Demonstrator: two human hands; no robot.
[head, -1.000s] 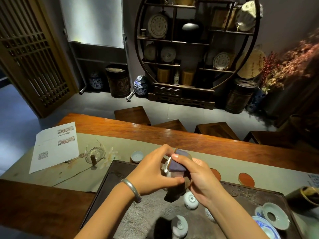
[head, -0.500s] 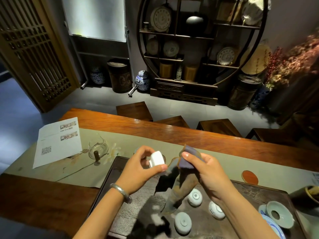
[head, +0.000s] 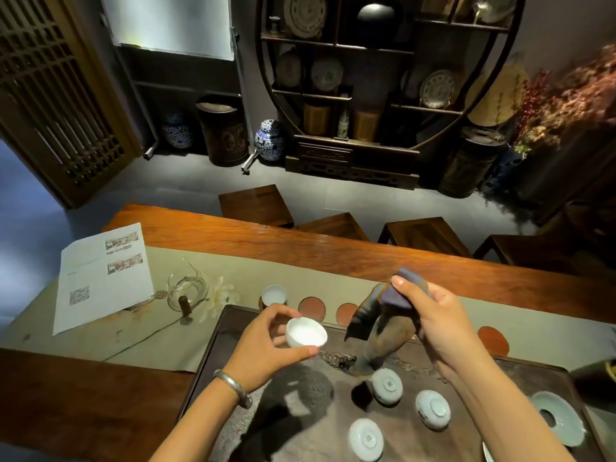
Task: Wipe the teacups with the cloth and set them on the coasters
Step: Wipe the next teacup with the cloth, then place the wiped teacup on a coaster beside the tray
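The left hand (head: 266, 345) held a white teacup (head: 306, 332) upright, its fingers curled round the rim and wall, above the far left corner of the tray (head: 213, 361). The nearest bare coaster (head: 311, 307) lay just beyond the cup, so the left hand was the nearer one. The right hand (head: 440, 325), raised to the right, gripped the cloth (head: 383, 325).

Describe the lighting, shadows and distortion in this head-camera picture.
Head view: dim room, with light from above casting hard dark shadows of both arms across the tea tray; the teacup in the left hand glares almost white, its detail lost; wide-angle bending curves the table edge and the shelf; the flowers at far right are smeared and soft.
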